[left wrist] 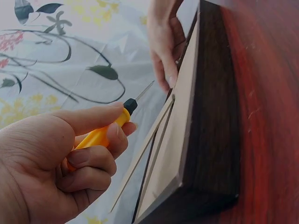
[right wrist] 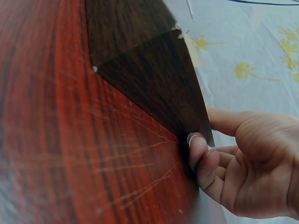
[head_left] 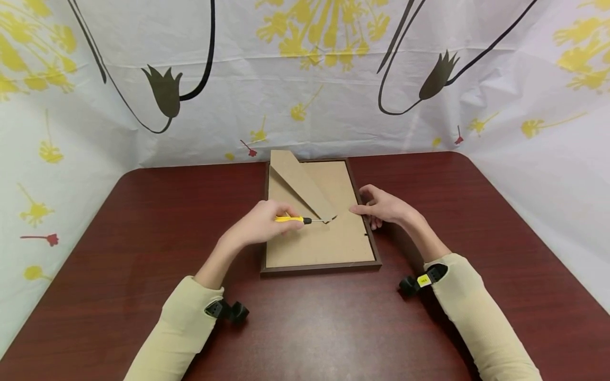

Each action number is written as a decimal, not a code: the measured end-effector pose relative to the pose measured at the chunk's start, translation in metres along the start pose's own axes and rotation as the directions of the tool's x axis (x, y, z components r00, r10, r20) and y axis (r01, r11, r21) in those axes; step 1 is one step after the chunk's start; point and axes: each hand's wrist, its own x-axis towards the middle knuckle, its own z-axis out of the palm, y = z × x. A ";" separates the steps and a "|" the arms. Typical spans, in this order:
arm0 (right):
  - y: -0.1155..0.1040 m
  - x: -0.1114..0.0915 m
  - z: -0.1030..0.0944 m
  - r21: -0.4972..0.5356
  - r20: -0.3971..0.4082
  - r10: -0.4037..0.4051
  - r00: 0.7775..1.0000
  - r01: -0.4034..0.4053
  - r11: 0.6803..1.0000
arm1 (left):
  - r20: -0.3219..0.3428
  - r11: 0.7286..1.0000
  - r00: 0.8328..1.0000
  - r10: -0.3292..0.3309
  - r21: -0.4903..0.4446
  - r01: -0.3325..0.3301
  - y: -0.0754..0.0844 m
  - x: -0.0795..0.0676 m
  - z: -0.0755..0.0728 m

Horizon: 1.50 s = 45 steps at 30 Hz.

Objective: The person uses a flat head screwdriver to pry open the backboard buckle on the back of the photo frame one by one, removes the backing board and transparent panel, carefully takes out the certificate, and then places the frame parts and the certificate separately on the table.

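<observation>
A picture frame [head_left: 321,268] with a dark brown border lies back side up on the table, its tan backing board [head_left: 305,248] showing. From that board an easel stand [head_left: 302,182] slants up, hinged near the middle. My left hand [head_left: 267,222] holds a small screwdriver [left wrist: 100,137] by its yellow handle, fingers curled round it. In the head view the screwdriver's thin metal shaft [head_left: 320,220] points right, its tip overlapping the stand's hinge end. My right hand [right wrist: 247,163] grips the frame's right side, thumb over the back and fingers against the outer edge.
The dark red wooden table [head_left: 190,201] extends on both sides of the frame. Behind it hangs a white cloth [head_left: 329,127] with yellow and dark flower prints. A black wrist camera [head_left: 238,312] sits by the left sleeve, another camera [head_left: 409,286] by the right.
</observation>
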 end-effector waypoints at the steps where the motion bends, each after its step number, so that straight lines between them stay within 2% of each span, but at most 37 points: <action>1: 0.000 0.000 0.000 0.001 0.000 -0.002 1.000 0.002 1.000 | 0.006 1.000 1.000 0.008 0.006 -0.008 0.001 0.001 0.002; 9: -0.001 0.000 0.000 0.016 -0.001 -0.006 1.000 0.006 1.000 | 0.020 0.998 0.999 0.050 0.047 -0.051 0.003 0.009 0.012; 16: 0.001 0.001 -0.001 0.001 0.002 0.002 1.000 -0.002 1.000 | 0.086 0.997 0.996 0.034 0.073 -0.040 0.008 0.011 0.019; 20: 0.002 0.002 -0.001 -0.004 0.002 0.004 1.000 -0.004 1.000 | 0.092 0.991 0.992 0.082 0.099 -0.091 0.010 0.015 0.025; 23: 0.002 0.002 -0.001 0.007 -0.001 0.006 1.000 -0.006 1.000 | 0.103 0.989 0.991 0.086 0.111 -0.097 0.014 0.018 0.030; 31: 0.002 0.002 0.001 0.000 -0.011 0.011 1.000 -0.011 1.000 | 0.110 0.992 0.994 -0.015 0.125 0.001 0.028 0.027 0.043; 45: -0.001 0.002 0.001 0.023 -0.008 0.015 1.000 -0.015 1.000 | 0.115 0.989 0.992 -0.051 0.146 0.034 0.043 0.036 0.054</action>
